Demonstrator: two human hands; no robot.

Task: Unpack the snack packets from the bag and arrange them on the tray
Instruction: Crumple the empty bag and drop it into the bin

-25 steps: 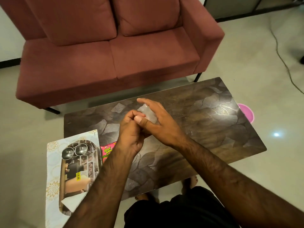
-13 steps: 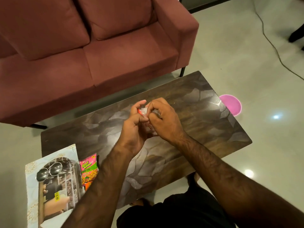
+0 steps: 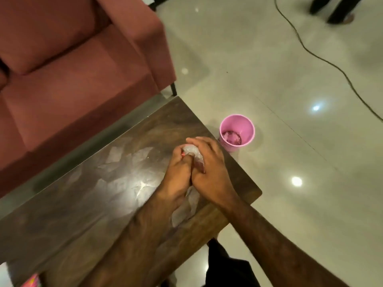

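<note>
Clear plastic, the empty bag (image 3: pixel 191 151), is squished into a ball between both hands over the table (image 3: pixel 116 183). The left hand (image 3: pixel 178 172) and right hand (image 3: pixel 209 170) squeeze it tight. The unpacking looks done. Next, maybe drop it into the pink bin (image 3: pixel 236 134) nearby.

No text, label or number is legible anywhere.

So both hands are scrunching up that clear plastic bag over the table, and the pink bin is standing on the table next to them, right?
Not quite. The head view shows the pink bin standing on the floor, just past the table corner. The rest holds: the left hand and right hand are together scrunching the clear plastic bag over the table.
</note>
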